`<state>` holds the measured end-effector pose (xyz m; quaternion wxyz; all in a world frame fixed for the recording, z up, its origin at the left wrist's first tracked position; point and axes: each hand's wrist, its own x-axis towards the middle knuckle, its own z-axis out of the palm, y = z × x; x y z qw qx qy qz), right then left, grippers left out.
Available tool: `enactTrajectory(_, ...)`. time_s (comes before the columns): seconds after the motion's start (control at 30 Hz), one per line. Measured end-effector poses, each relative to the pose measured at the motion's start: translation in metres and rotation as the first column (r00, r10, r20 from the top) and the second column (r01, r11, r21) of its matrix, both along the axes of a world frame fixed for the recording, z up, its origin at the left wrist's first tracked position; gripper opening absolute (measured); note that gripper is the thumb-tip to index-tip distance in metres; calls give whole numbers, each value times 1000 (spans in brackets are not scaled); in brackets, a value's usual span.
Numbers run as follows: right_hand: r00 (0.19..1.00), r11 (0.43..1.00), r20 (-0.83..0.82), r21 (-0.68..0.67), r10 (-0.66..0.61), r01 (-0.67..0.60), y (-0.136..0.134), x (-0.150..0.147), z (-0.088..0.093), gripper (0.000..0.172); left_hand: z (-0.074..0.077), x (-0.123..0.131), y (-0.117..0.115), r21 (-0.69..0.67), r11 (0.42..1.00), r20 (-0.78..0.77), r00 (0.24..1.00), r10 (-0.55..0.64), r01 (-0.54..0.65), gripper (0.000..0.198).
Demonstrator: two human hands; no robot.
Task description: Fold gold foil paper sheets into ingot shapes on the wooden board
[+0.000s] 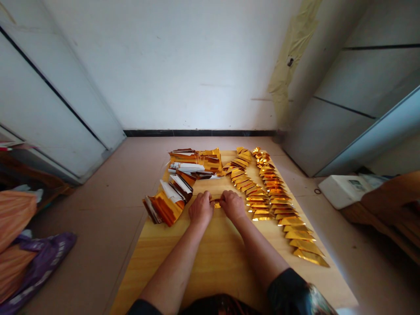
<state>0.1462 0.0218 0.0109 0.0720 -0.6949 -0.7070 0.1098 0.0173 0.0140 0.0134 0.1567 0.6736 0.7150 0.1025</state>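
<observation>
Between my two hands is a small piece of gold foil paper, held low over the wooden table. My left hand pinches its left end, and my right hand pinches its right end. Close to my left hand lie loose stacks of gold and white sheets, partly curled. Right of my right hand, a curving row of folded gold pieces overlaps along the table. A longer row of folded gold pieces runs down the table's right side.
More gold sheets lie at the table's far left. A white wall stands beyond. Orange and purple bags are at the left, and a white box sits at the right.
</observation>
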Motion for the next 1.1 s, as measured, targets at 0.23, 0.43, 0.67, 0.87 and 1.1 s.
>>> enactTrajectory(0.23, 1000, 999, 7, -37, -18, 19, -2, 5, 4, 16, 1, 0, -3, 6, 1000, 4, 1000, -9, 9, 17)
enactTrajectory(0.43, 1000, 1000, 27, -26, -12, 13, -3, 4, 7, 18, -2, 1, -3, 47, 998, -6, 1000, -29, 29, 16)
enactTrajectory(0.67, 999, 989, -10, 139, 43, -41, -10, 5, -4, 12, -12, -4, -11, 186, 979, 21, 995, -94, 89, 12)
enactTrajectory(0.87, 995, 971, -8, 222, 95, -91, -18, 9, -12, 9, -23, -11, -16, 271, 952, 109, 978, -176, 141, 19)
enactTrajectory(1.1, 992, 965, 0, 232, 123, -119, -22, 11, -11, 11, -31, -17, -18, 324, 930, 139, 964, -226, 172, 22)
